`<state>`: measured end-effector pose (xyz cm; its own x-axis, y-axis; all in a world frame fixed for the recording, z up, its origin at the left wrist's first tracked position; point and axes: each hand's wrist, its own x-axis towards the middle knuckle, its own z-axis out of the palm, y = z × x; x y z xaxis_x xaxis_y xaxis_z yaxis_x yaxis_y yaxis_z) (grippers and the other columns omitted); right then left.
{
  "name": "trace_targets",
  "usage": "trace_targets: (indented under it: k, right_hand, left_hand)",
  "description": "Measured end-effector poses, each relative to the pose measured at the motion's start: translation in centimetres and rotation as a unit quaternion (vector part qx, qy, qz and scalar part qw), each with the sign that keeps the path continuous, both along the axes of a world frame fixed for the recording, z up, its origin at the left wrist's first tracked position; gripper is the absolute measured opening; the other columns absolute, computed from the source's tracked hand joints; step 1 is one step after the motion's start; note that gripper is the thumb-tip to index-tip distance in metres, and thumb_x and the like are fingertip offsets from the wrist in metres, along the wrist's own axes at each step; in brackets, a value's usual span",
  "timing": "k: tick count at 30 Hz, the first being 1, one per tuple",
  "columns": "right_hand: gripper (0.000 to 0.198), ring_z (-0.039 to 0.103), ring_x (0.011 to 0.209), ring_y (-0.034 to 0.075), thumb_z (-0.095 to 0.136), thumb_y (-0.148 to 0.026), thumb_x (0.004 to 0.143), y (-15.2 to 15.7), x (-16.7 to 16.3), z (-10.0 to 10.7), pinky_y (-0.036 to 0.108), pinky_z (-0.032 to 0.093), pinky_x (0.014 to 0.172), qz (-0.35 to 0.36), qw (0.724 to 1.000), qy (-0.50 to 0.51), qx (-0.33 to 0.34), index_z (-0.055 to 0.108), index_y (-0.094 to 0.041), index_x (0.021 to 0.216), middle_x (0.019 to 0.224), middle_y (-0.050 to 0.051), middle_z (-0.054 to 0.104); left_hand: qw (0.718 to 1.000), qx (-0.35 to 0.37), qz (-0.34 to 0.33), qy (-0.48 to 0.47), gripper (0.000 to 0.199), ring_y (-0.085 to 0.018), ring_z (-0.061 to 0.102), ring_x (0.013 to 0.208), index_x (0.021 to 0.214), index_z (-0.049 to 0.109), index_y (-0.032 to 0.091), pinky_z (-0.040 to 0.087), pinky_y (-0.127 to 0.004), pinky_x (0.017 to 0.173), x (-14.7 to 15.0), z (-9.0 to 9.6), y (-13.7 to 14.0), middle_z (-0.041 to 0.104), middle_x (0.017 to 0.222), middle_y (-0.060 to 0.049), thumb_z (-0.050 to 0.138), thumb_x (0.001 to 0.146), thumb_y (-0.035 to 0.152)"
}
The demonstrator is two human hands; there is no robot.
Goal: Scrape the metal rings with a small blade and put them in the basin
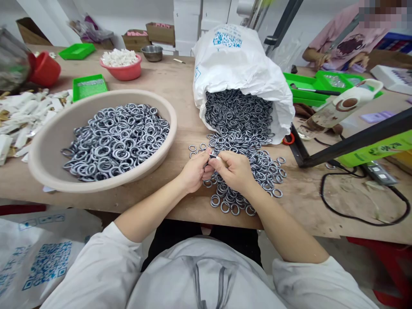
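Observation:
My left hand (196,171) and my right hand (234,171) meet fingertip to fingertip over the table, both closed. Pinched between them is a small grey metal ring (212,156), mostly covered by the fingers. Loose metal rings (260,167) lie in a pile beneath and to the right of my hands. The pile spills from the mouth of a white woven sack (238,64), which lies on its side and holds many more. To the left, a wide beige basin (48,171) contains a heap of similar rings.
Green trays (77,51), a red bowl of white pieces (124,71) and a metal bowl (152,53) stand farther back. White parts (19,116) cover the left end. On the right are a black metal frame (354,137), a bottle (341,107), a cable (325,201) and a co-worker (341,38).

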<state>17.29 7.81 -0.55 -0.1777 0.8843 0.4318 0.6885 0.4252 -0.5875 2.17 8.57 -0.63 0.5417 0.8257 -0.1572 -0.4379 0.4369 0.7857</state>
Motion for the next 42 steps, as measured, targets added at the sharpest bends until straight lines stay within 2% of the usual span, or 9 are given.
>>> trace_targets:
  k: [5, 9, 12, 17, 20, 23, 28, 35, 42]
  right_hand:
    - [0.053, 0.041, 0.055, 0.013, 0.040, -0.061, 0.097, 2.6, 2.4, 0.1, 0.027, 0.028, 0.057, -0.122, 0.990, 0.046, -0.051, 0.040, -0.022, 0.061, 0.055, -0.004, 0.041]
    - [0.035, 0.060, 0.079, 0.020, 0.057, -0.054, 0.091, 5.1, 1.9, 0.5, 0.028, 0.036, 0.065, -0.138, 0.973, -0.158, -0.098, 0.068, -0.020, 0.088, 0.087, 0.006, 0.069]
    - [0.033, 0.065, 0.093, 0.026, 0.060, -0.049, 0.090, 6.9, 0.4, 0.1, 0.030, 0.041, 0.070, -0.130, 0.938, -0.295, -0.131, 0.072, -0.021, 0.103, 0.106, 0.012, 0.071]
    - [0.031, 0.067, 0.096, 0.028, 0.053, -0.040, 0.095, 8.7, -0.4, -0.8, 0.033, 0.043, 0.074, -0.127, 0.919, -0.349, -0.136, 0.072, -0.018, 0.104, 0.110, 0.015, 0.070]
    - [0.025, 0.064, 0.087, 0.024, 0.053, -0.032, 0.094, 8.1, 0.6, -0.2, 0.031, 0.040, 0.071, -0.100, 0.944, -0.279, -0.148, 0.071, -0.015, 0.092, 0.098, 0.014, 0.070]
    - [0.027, 0.052, 0.066, 0.015, 0.054, -0.037, 0.092, 6.2, 1.8, 0.9, 0.028, 0.036, 0.063, 0.008, 0.974, -0.049, -0.219, 0.064, -0.016, 0.078, 0.071, 0.003, 0.061]
    - [0.045, 0.025, 0.048, 0.008, 0.067, -0.062, 0.078, 2.5, 1.8, 2.0, 0.025, 0.021, 0.048, 0.150, 0.911, 0.236, -0.304, 0.054, -0.021, 0.068, 0.052, -0.009, 0.034]
    - [0.054, 0.035, 0.051, 0.009, 0.062, -0.072, 0.080, 1.2, -0.3, 0.6, 0.024, 0.031, 0.049, 0.071, 0.915, 0.346, -0.193, 0.045, -0.022, 0.066, 0.057, -0.007, 0.038]
    - [0.045, 0.055, 0.068, 0.016, 0.070, -0.065, 0.077, 0.6, -0.1, 0.4, 0.030, 0.045, 0.063, 0.066, 0.956, 0.259, -0.119, 0.059, -0.024, 0.093, 0.074, -0.001, 0.058]
  left_hand:
    - [0.997, 0.038, -0.051, -0.035, 0.046, -0.003, 0.027, 0.039, 0.066, 0.044, 0.017, 0.022, -0.015, 0.038, 0.0, 0.0, 0.0, 0.036, 0.051, 0.007, 0.066, 0.084, 0.053]
    - [0.997, 0.016, 0.072, -0.007, 0.029, -0.003, 0.033, 0.042, 0.082, 0.059, 0.015, 0.022, -0.015, 0.039, -0.6, -0.2, 1.5, 0.047, 0.060, 0.005, 0.067, 0.086, 0.042]
    - [0.992, 0.005, 0.130, 0.003, 0.017, -0.003, 0.036, 0.043, 0.100, 0.064, 0.016, 0.021, -0.015, 0.039, -1.0, -0.1, 2.4, 0.054, 0.066, 0.005, 0.064, 0.086, 0.026]
    - [0.985, -0.083, 0.149, 0.005, 0.017, -0.003, 0.036, 0.041, 0.079, 0.055, 0.016, 0.016, -0.015, 0.037, -1.2, 0.1, 3.1, 0.054, 0.065, 0.004, 0.060, 0.085, 0.030]
    - [0.982, -0.035, 0.178, 0.048, 0.030, -0.002, 0.034, 0.041, 0.072, 0.049, 0.017, 0.014, -0.017, 0.038, -1.1, -0.3, 3.1, 0.056, 0.065, 0.003, 0.063, 0.086, 0.039]
    - [0.971, 0.064, 0.200, 0.112, 0.022, -0.004, 0.035, 0.044, 0.082, 0.057, 0.017, 0.020, -0.018, 0.042, -0.9, -0.9, 3.0, 0.058, 0.063, 0.004, 0.068, 0.085, 0.035]
    - [0.959, 0.199, 0.121, 0.159, 0.033, -0.007, 0.046, 0.057, 0.077, 0.062, 0.015, 0.035, -0.020, 0.054, -0.3, -1.4, 2.3, 0.053, 0.060, 0.003, 0.072, 0.082, 0.046]
    - [0.985, 0.132, 0.004, 0.108, 0.043, -0.004, 0.044, 0.048, 0.071, 0.057, 0.015, 0.026, -0.019, 0.043, 0.0, -0.6, 1.1, 0.054, 0.063, 0.002, 0.071, 0.078, 0.056]
    - [0.993, 0.062, 0.001, 0.105, 0.039, -0.004, 0.033, 0.040, 0.067, 0.054, 0.016, 0.015, -0.018, 0.039, 0.1, -0.3, 0.4, 0.046, 0.050, 0.003, 0.066, 0.082, 0.050]
